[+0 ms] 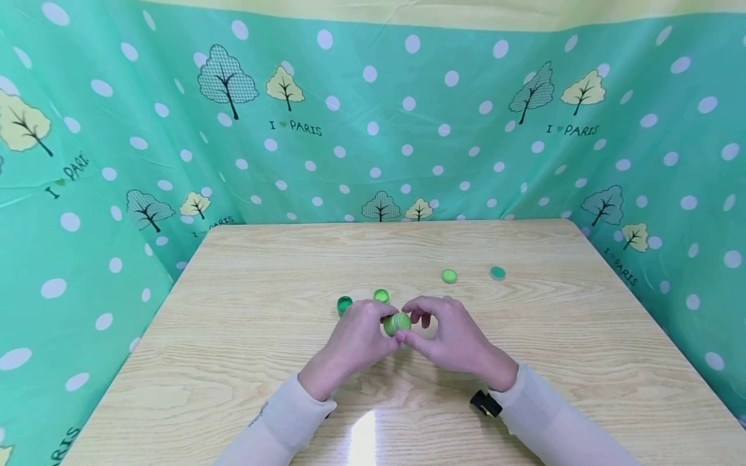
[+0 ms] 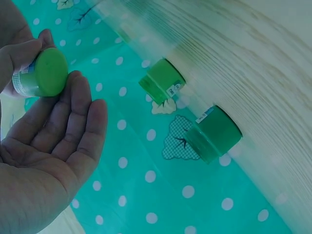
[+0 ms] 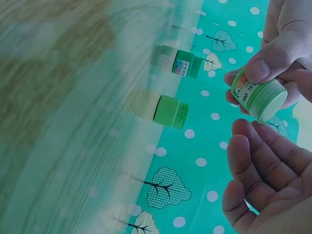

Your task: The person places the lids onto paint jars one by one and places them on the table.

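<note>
Over the middle of the table, my left hand [image 1: 362,331] grips a small light-green paint jar [image 1: 396,323] between thumb and fingers. The jar is tilted, its lid [image 3: 273,102] facing my right hand [image 1: 447,333]. In the right wrist view a printed label shows beside the left thumb. My right hand's fingers are loosely bent and spread by the lid, with the thumb close to its edge; whether the thumb touches is hard to tell. Just beyond the left hand stand a dark green jar [image 1: 344,304] and a light green jar [image 1: 381,296], both apparently uncapped.
Further back to the right, a light green lid [image 1: 449,276] and a darker green lid [image 1: 497,273] lie apart on the wooden table [image 1: 262,278]. A green dotted curtain [image 1: 373,155] hangs behind and along both sides. A black strap buckle [image 1: 486,403] sits at the right wrist.
</note>
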A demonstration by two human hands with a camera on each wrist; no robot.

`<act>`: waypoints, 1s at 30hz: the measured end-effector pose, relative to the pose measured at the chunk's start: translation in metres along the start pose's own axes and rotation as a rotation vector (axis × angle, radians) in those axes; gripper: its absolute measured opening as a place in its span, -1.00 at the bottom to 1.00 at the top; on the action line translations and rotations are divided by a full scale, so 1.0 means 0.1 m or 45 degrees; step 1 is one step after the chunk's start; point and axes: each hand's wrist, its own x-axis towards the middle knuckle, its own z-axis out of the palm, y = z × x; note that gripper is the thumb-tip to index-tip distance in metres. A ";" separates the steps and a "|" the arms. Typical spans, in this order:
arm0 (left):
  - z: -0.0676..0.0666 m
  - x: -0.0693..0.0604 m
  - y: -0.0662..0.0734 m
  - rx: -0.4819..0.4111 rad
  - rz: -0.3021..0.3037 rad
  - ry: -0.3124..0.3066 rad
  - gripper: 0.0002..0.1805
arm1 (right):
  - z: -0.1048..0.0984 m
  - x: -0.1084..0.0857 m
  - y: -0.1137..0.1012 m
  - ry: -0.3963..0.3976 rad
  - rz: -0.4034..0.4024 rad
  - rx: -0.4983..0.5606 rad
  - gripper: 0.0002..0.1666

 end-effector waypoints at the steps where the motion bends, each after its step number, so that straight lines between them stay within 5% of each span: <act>1: 0.00 0.00 0.00 0.006 -0.002 0.003 -0.79 | 0.00 0.00 0.00 0.004 0.004 0.001 -0.58; 9: 0.00 0.01 0.00 0.074 -0.001 0.049 -0.76 | -0.03 0.00 0.01 0.033 0.044 -0.018 -0.56; 30: -0.15 -0.01 -0.12 0.133 -0.143 0.103 -0.69 | -0.15 -0.01 0.09 0.018 0.073 -0.134 -0.52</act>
